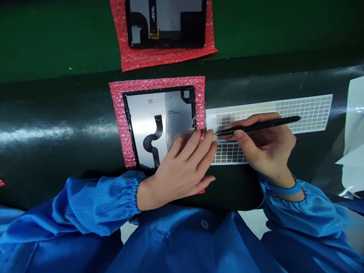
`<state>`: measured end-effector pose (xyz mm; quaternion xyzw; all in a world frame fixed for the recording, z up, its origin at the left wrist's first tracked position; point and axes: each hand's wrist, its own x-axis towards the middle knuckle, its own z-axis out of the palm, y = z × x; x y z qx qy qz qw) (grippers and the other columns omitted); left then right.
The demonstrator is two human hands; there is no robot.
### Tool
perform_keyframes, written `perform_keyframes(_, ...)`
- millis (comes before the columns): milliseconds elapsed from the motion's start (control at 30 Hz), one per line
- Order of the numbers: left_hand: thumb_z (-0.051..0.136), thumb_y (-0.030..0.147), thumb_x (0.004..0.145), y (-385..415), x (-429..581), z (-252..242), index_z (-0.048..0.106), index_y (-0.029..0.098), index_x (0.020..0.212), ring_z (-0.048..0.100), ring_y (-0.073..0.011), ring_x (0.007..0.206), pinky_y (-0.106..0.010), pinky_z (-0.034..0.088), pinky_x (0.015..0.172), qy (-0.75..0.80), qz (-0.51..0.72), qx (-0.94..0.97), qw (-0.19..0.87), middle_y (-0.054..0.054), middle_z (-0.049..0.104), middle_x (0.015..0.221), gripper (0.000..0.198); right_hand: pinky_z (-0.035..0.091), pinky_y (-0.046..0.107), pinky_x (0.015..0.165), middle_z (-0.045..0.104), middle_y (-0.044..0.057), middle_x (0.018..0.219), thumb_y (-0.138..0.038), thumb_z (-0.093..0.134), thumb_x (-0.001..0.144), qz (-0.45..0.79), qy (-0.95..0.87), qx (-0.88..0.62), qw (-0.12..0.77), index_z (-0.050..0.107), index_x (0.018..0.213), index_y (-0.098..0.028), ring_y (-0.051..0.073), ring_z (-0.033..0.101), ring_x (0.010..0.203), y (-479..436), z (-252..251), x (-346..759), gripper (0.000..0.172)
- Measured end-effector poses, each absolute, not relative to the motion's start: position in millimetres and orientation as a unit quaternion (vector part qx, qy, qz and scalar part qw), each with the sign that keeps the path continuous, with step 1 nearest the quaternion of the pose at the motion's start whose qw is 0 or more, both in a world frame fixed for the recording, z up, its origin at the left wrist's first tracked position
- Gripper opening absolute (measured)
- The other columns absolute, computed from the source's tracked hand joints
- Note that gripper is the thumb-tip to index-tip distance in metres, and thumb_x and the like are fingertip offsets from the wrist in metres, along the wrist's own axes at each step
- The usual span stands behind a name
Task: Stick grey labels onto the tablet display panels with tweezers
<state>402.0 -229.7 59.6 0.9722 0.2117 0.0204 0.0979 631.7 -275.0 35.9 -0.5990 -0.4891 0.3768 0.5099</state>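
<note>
Black tweezers (273,123) are pinched in my right hand (264,146), their tips pointing left over a white sheet of small grey stickers (304,113). A second, smaller sticker sheet (229,153) lies just below it. My left hand (184,170) is spread flat, palm down, across the lower right of a tablet screen panel (176,129), fingertips reaching past its right edge toward the tweezer tips. The panel has a silver back, a black frame and a curved black flex cable (152,142). Under it is a red bubble-wrap bag (119,125). My fingers hide the panel's lower right corner.
Farther off, another screen panel (167,22) rests on red bubble wrap (170,60) on the green surface (57,38). White sheets (355,125) lie at the far right edge. A blue band (281,189) circles my right wrist.
</note>
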Motion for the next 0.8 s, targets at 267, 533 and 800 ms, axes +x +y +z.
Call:
perform_keyframes(267, 0.04, 0.061, 0.105, -232.0, 406.5, 54.8, 0.048, 0.005, 0.156, 0.04, -0.0405, 0.148, -0.054, 0.042, 0.112, 0.204, -0.02, 0.973, 0.103, -0.019, 0.037, 0.168, 0.076, 0.073, 0.033, 0.079, 0.079, 0.005, 0.105, -0.009, 0.079, 0.086, 0.384, -0.491, -0.597, 0.505, 0.07, 0.113, -0.022, 0.023, 0.081, 0.093, -277.1, 32.4, 631.2, 0.031)
perform_keyframes(533, 0.041, 0.06, 0.106, -232.6, 406.6, 53.5, 0.048, 0.006, 0.156, 0.041, -0.0405, 0.148, -0.054, 0.043, 0.111, 0.202, -0.02, 0.975, 0.092, -0.019, 0.037, 0.168, 0.074, 0.074, 0.033, 0.072, 0.079, 0.005, 0.104, -0.01, 0.079, 0.086, 0.376, -0.497, -0.608, 0.492, 0.071, 0.113, -0.024, 0.025, 0.081, 0.095, -276.7, 33.9, 632.3, 0.031)
perform_keyframes(800, 0.037, 0.057, 0.108, -232.6, 405.8, 53.4, 0.046, 0.006, 0.157, 0.04, -0.0393, 0.149, -0.053, 0.044, 0.11, 0.197, -0.023, 0.976, 0.086, -0.019, 0.036, 0.168, 0.071, 0.074, 0.035, 0.077, 0.078, 0.005, 0.102, -0.008, 0.079, 0.085, 0.383, -0.479, -0.612, 0.499, 0.071, 0.111, -0.023, 0.025, 0.081, 0.096, -276.3, 35.7, 629.6, 0.031)
